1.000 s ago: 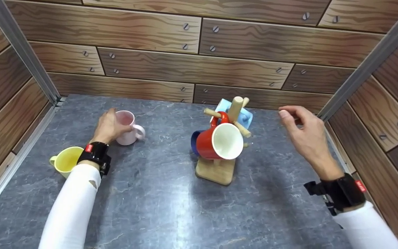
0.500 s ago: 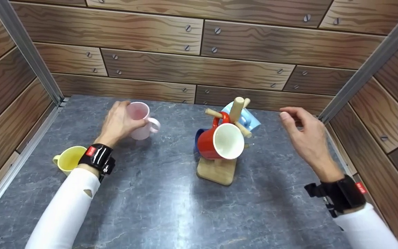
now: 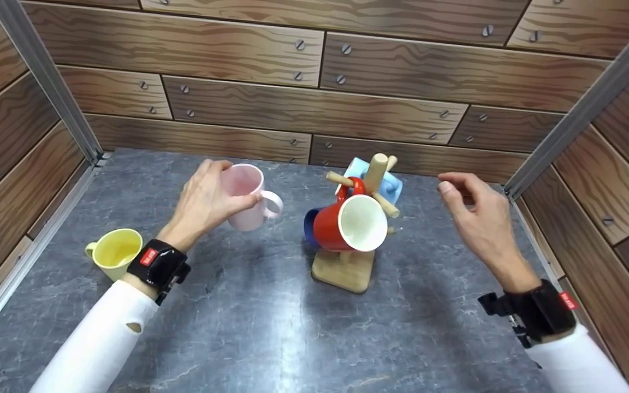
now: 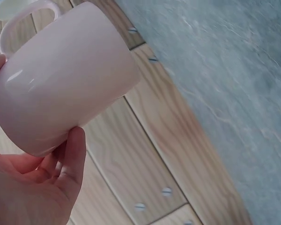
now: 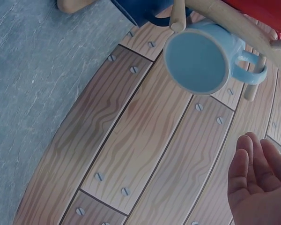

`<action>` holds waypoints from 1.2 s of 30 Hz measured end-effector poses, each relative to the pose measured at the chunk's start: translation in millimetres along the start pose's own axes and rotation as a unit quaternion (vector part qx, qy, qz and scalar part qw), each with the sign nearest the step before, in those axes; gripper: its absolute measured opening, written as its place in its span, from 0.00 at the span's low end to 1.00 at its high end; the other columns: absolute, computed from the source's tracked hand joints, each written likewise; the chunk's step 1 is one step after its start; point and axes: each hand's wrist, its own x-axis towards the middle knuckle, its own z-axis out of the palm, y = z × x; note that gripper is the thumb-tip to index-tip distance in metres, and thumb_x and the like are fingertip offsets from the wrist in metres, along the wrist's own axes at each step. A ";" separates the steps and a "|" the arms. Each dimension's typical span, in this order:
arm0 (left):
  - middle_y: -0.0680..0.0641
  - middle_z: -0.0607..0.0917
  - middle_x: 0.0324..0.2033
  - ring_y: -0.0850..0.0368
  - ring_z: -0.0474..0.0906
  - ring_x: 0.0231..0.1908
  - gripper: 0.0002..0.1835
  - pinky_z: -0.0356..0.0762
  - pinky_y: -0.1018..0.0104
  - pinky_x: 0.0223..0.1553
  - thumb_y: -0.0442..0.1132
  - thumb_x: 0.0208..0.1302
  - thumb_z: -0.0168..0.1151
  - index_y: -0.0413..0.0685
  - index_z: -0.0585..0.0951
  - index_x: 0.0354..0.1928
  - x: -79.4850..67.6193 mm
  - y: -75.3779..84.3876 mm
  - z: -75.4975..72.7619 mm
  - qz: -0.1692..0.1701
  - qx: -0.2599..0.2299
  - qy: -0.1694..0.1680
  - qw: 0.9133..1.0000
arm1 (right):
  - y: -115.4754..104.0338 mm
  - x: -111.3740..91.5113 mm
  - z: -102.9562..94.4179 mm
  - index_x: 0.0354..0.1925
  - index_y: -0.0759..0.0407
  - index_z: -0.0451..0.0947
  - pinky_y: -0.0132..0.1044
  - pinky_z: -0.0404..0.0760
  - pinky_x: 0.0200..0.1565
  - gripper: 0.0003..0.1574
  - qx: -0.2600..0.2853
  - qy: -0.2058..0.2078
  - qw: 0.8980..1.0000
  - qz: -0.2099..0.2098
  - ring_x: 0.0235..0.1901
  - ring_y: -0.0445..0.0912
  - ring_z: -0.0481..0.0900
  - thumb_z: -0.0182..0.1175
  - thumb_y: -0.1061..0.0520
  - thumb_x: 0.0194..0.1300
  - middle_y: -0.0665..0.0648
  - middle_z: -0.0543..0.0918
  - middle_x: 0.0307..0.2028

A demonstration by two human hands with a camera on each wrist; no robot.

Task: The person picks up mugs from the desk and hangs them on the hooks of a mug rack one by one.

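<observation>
My left hand [image 3: 205,199] grips a pale pink mug [image 4: 68,77] near its rim, thumb on the handle side and fingers on the far side. The mug's handle points right, towards a wooden mug tree [image 3: 375,173]. On the tree hang a red mug [image 3: 328,226] with a white inside, a light blue mug [image 5: 196,61] behind it, and a dark blue mug [image 3: 310,226], mostly hidden by the red one. Right of the tree my right hand [image 3: 478,218] hovers with loosely bent fingers, holding nothing.
A yellow mug [image 3: 115,254] stands on the grey marbled table [image 3: 238,327] at the left, beside my left wrist. Wood-patterned walls [image 3: 238,98] enclose the table at the back and both sides, with metal rails [image 3: 47,82] in the corners.
My left hand has carried the pink mug to the right, towards the tree. The light blue mug has swung on its peg. My right hand has hardly moved.
</observation>
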 end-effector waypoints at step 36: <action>0.49 0.87 0.52 0.56 0.86 0.47 0.49 0.84 0.59 0.50 0.45 0.47 0.84 0.39 0.69 0.69 -46.7 146.7 -32.8 0.182 -0.331 -0.045 0.925 | -84.9 6.0 -2.4 0.47 0.65 0.86 0.27 0.79 0.49 0.12 0.098 0.010 0.951 -0.294 0.44 0.43 0.83 0.64 0.57 0.74 0.59 0.87 0.44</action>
